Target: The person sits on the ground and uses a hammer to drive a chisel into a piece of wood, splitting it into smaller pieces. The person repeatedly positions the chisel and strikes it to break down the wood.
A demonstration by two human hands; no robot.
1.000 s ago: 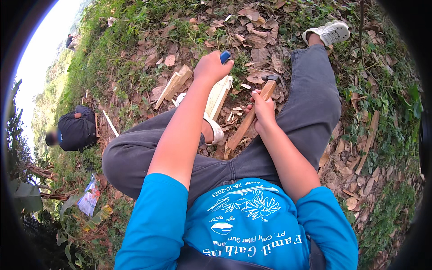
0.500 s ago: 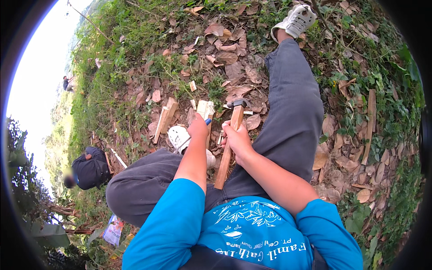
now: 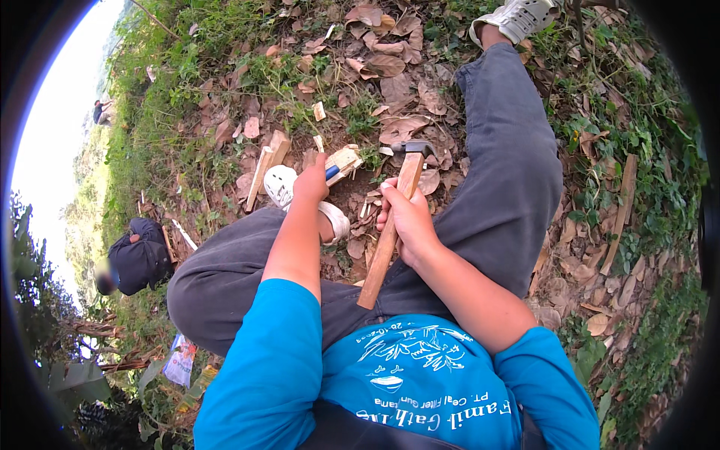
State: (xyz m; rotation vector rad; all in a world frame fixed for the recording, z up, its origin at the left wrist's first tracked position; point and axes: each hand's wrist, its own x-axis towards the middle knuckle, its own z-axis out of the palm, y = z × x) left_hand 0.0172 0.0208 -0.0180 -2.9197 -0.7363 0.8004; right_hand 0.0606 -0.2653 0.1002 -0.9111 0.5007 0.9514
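Observation:
My right hand is closed round the wooden handle of a hammer. Its dark metal head points away from me, and the handle's end lies over my lap. My left hand is closed round a blue-handled tool; only a short blue end shows, so its kind cannot be told. Right beside that hand, a pale wood block with a rough, splintered end lies tilted on the ground. The hammer head is apart from both the block and the blue end.
More cut wood pieces lie left of my white shoe. A long wood strip rests among leaves at right. A person in dark clothes is at far left, above a plastic bag. Dry leaves and weeds cover the ground.
The wood block has gone from standing upright to leaning over to the right. My left hand has moved up and left with the blue-handled tool. The hammer has shifted slightly away and right.

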